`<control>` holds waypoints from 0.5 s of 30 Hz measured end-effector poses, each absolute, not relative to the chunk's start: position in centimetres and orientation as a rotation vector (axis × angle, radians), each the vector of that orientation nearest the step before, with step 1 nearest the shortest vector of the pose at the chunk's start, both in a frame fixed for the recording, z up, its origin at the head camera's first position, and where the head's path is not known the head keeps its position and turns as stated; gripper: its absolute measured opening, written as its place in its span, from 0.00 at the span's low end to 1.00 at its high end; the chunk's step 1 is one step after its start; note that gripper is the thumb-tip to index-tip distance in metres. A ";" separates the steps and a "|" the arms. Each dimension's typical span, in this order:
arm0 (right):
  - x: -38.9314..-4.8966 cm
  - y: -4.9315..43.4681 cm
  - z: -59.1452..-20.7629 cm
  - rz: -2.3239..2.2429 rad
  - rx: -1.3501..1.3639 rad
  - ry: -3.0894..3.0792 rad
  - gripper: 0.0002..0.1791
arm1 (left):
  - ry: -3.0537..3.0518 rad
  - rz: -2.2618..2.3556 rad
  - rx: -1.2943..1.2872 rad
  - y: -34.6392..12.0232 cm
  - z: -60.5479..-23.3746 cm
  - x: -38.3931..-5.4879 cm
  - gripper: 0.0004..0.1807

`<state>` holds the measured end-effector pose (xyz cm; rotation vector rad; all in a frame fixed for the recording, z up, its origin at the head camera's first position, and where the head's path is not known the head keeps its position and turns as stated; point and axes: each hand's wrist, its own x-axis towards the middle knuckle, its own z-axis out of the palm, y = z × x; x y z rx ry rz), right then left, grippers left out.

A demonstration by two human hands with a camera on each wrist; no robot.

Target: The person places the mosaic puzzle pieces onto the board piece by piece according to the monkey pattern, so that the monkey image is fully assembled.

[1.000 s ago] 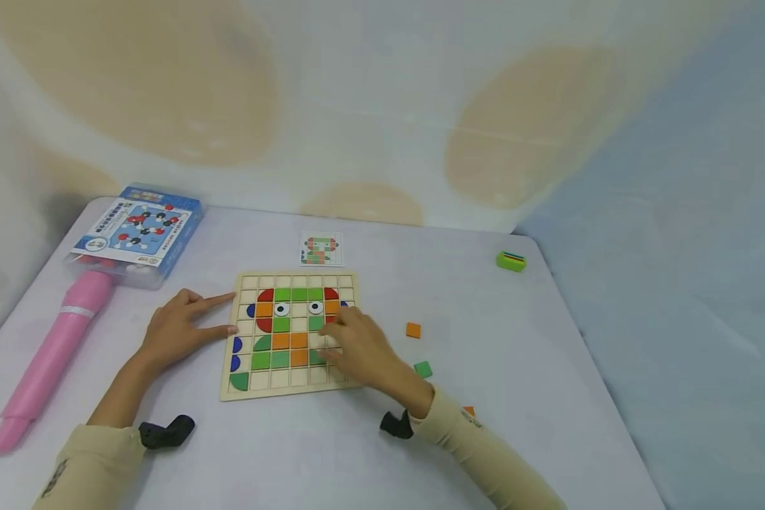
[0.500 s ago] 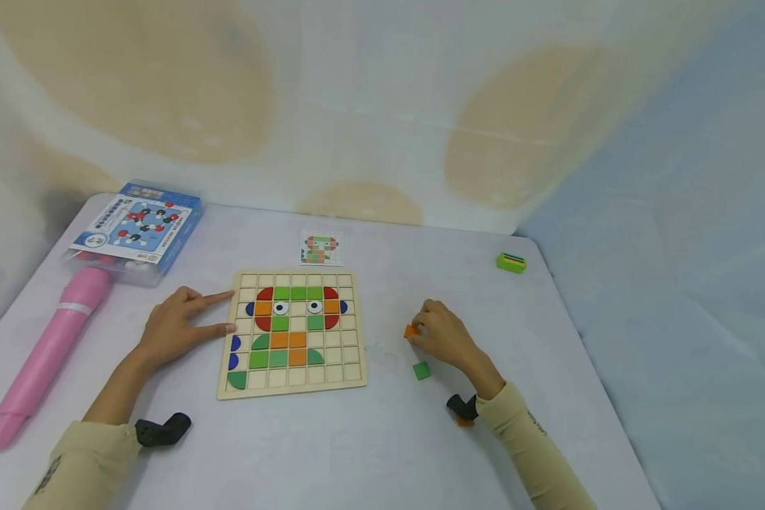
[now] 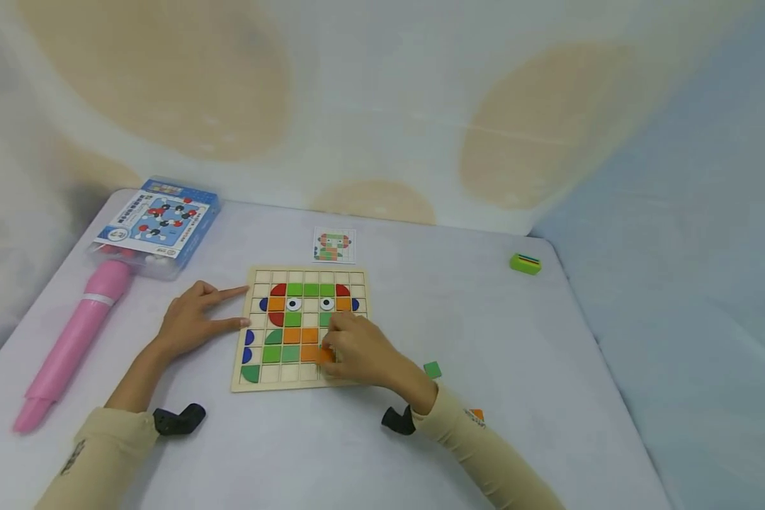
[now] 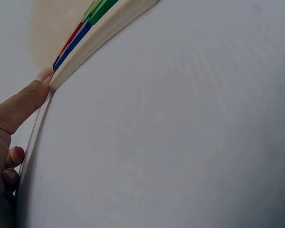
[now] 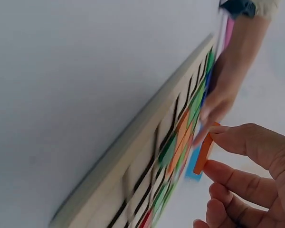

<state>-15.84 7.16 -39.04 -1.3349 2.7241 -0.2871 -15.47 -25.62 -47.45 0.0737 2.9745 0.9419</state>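
A wooden grid board (image 3: pixel 280 387) lies on the table, filled in part with green, orange, red and blue tiles and two eye tiles that form a face-like figure. My left hand (image 3: pixel 190 320) rests at its left edge, index finger and thumb stretched out against the rim. In the left wrist view the thumb (image 4: pixel 26 102) presses on the board's corner. Over the lower right part of the board, my right hand (image 3: pixel 365 350) pinches an orange square tile (image 5: pixel 204 154) between thumb and index finger. The hand hides several cells beneath it.
Behind the board lies a small pattern card (image 3: pixel 334 245). To the right are a green square tile (image 3: pixel 432 370) and an orange tile (image 3: pixel 477 414) partly behind the sleeve. A boxed set (image 3: pixel 159 223), a pink tube-shaped object (image 3: pixel 73 340) and a small green block (image 3: pixel 525 264) stand farther out.
My right hand went from the board to the orange tile on the right, took it, and carried it back over the board. My left hand stays at the board's edge.
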 end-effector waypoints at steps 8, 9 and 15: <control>-14.1 1.5 -40.2 -0.205 -1.469 2.643 0.12 | 2.966 0.937 0.063 -25.2 -47.5 -15.7 0.40; -14.0 1.1 -40.3 -0.203 -1.469 2.641 0.11 | 2.968 0.935 0.065 -25.2 -47.5 -15.6 0.40; -13.6 -0.1 -41.0 -0.233 -1.449 2.658 0.09 | 2.981 0.925 0.072 -25.5 -47.1 -15.5 0.39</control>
